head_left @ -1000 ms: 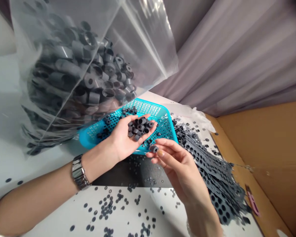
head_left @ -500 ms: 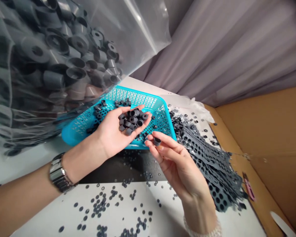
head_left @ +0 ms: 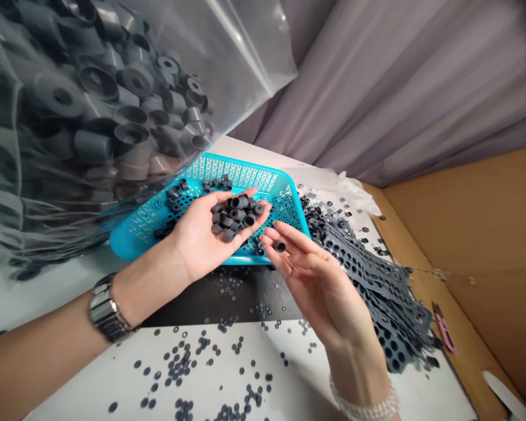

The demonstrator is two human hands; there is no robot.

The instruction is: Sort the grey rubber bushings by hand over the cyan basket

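Observation:
My left hand (head_left: pixel 201 237) is palm up above the basket, cupping a heap of small dark grey rubber caps (head_left: pixel 236 214). My right hand (head_left: pixel 319 272) is just to the right, palm turned up. A single grey rubber cap (head_left: pixel 279 246) lies on its fingers, and the thumb stands away from it. Below the left hand sits a turquoise perforated basket (head_left: pixel 249 165), with more loose caps (head_left: pixel 175 193) in its left and far parts. Part of the basket is hidden behind the left hand and a clear bag.
A large clear plastic bag (head_left: pixel 254 64) full of grey caps looms at upper left. Perforated grey rubber sheets (head_left: pixel 372 280) are piled at right. Small dark discs (head_left: pixel 179 362) are scattered over the white table (head_left: pixel 307 380). Cardboard (head_left: pixel 477 234) and a pink-handled cutter (head_left: pixel 445 330) are at far right.
My right hand's fingers have spread, and the thumb has moved off the cap, which now rests on the fingers. My left hand and its heap are nearly unmoved.

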